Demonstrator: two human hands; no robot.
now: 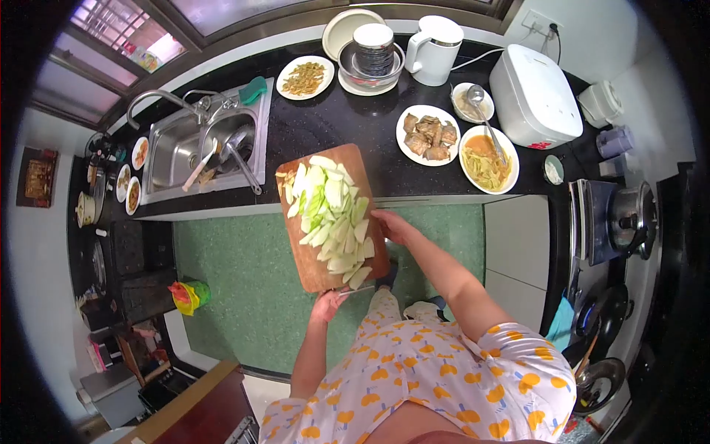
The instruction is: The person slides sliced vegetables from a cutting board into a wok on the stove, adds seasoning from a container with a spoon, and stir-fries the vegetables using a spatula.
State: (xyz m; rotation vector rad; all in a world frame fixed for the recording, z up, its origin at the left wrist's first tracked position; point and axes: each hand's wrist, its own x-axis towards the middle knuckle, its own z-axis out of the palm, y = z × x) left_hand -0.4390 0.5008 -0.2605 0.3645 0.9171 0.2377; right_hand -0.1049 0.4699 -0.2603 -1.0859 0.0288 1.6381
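Note:
A wooden cutting board [302, 255] is held up over the green floor, its far end by the counter's front edge. Sliced pale green vegetable pieces [333, 211] cover much of it, with small yellowish bits at its far left corner. My left hand [328, 303] is closed at the board's near edge, and a thin metal blade or handle [356, 291] shows beside it under the edge. My right hand [393, 226] grips the board's right side; part of its fingers is hidden by the board.
A double sink [177, 152] holding utensils is at left. On the dark counter [325, 122] stand plates of food [427, 135], stacked bowls [370, 63], a white kettle [436, 52] and a rice cooker [536, 96]. A stove with a steel pot [630, 214] is at right.

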